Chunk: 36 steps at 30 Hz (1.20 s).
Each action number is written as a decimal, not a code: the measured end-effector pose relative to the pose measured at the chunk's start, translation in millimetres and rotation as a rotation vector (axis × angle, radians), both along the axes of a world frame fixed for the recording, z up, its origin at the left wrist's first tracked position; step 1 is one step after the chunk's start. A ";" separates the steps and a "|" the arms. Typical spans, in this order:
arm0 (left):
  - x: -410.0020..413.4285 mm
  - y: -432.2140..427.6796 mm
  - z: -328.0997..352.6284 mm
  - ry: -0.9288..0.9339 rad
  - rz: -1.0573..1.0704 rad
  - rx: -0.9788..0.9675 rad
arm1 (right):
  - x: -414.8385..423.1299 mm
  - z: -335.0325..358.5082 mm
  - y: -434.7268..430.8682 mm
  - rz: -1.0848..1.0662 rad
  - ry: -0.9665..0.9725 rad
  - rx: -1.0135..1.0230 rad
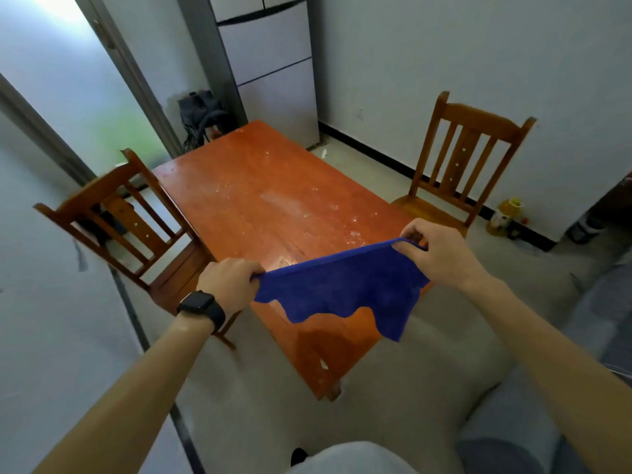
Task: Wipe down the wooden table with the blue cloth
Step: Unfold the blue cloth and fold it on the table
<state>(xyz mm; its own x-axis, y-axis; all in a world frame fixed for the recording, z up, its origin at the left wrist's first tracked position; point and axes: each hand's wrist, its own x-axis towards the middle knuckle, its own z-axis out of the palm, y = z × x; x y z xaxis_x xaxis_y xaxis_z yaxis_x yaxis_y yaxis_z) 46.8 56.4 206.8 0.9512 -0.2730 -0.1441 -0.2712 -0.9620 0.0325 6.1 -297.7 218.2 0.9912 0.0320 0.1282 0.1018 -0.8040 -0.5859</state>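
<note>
The blue cloth (345, 289) hangs spread out in the air above the near end of the wooden table (260, 196). My left hand (229, 278), with a black watch on its wrist, grips the cloth's left top corner. My right hand (434, 251) pinches the right top corner, slightly higher and farther away. The cloth's lower edge dangles in waves without touching the tabletop. The reddish tabletop carries pale smears and white crumbs across its middle and right side.
A wooden chair (126, 220) stands at the table's left side, another chair (461, 162) near the right wall. A white fridge (273, 70) stands behind the table's far end with a dark bag (201, 114) beside it. Bottles (502, 217) sit on the floor at the right wall.
</note>
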 end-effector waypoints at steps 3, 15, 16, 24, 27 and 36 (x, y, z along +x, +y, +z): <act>-2.9 9.9 -12.0 0.079 0.151 -0.131 | -2.6 -8.1 -4.5 -0.081 0.008 -0.057; -27.5 -32.4 5.1 0.477 0.362 -0.831 | -17.3 -39.8 39.6 -0.149 0.490 0.547; -30.5 -40.3 5.2 0.537 0.380 -0.894 | -20.5 -38.4 48.6 -0.112 0.516 0.614; -56.2 -80.7 -10.6 0.713 0.334 -1.237 | -37.2 -40.7 87.2 -0.027 0.559 0.786; -59.6 -85.5 -19.4 0.642 0.283 -1.219 | -42.5 -42.1 87.4 -0.035 0.562 0.827; -58.7 -85.8 -29.4 0.317 0.085 -0.861 | -46.4 -54.0 77.1 0.008 0.679 1.035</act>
<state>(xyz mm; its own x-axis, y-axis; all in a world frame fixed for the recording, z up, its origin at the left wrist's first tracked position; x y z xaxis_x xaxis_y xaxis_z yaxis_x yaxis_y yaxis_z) -11.9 -29.4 177.3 0.9238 -0.3376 -0.1808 -0.0569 -0.5877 0.8071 -40.3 -220.6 164.2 0.8672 0.2277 -0.4428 -0.4678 0.0680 -0.8812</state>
